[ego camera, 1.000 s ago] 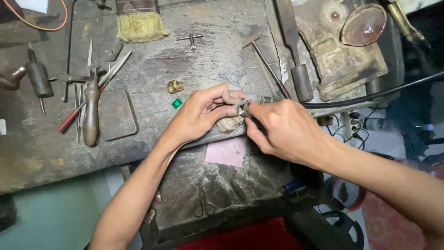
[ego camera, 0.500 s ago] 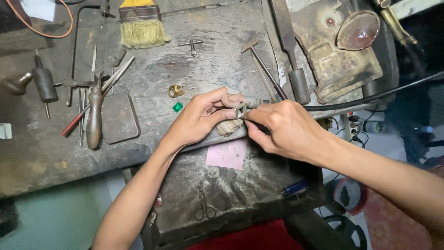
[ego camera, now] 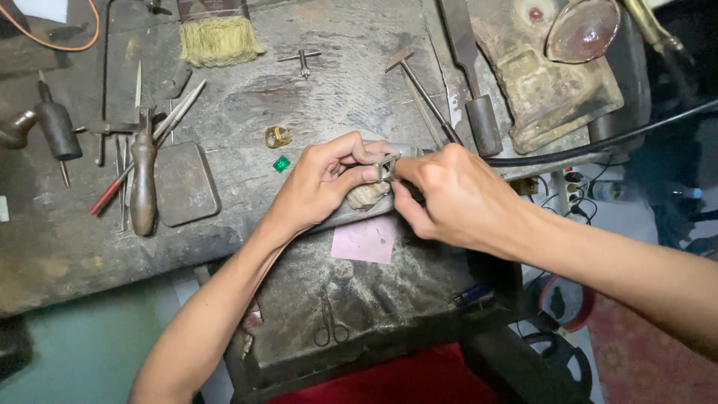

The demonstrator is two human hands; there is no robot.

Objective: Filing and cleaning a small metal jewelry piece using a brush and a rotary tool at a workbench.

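My left hand (ego camera: 323,184) pinches a small metal ring piece (ego camera: 387,164) over the worn wooden bench peg (ego camera: 366,196) at the bench's front edge. My right hand (ego camera: 452,196) is closed on a thin tool whose tip meets that piece; most of the tool is hidden inside the fist. A gold ring (ego camera: 278,136) and a small green stone (ego camera: 281,163) lie on the bench just left of my left hand. A pink paper square (ego camera: 364,239) lies in the dark tray below the hands.
A wooden-handled tool (ego camera: 142,179), files, a red pencil and a flat metal plate (ego camera: 184,183) lie at the left. A brush (ego camera: 218,36) and a small hammer (ego camera: 419,86) lie at the back. Small scissors (ego camera: 330,323) rest in the tray. A black hose (ego camera: 598,142) runs right.
Both hands keep the same hold at the peg, with only slight finger movement. The view has shifted a little.
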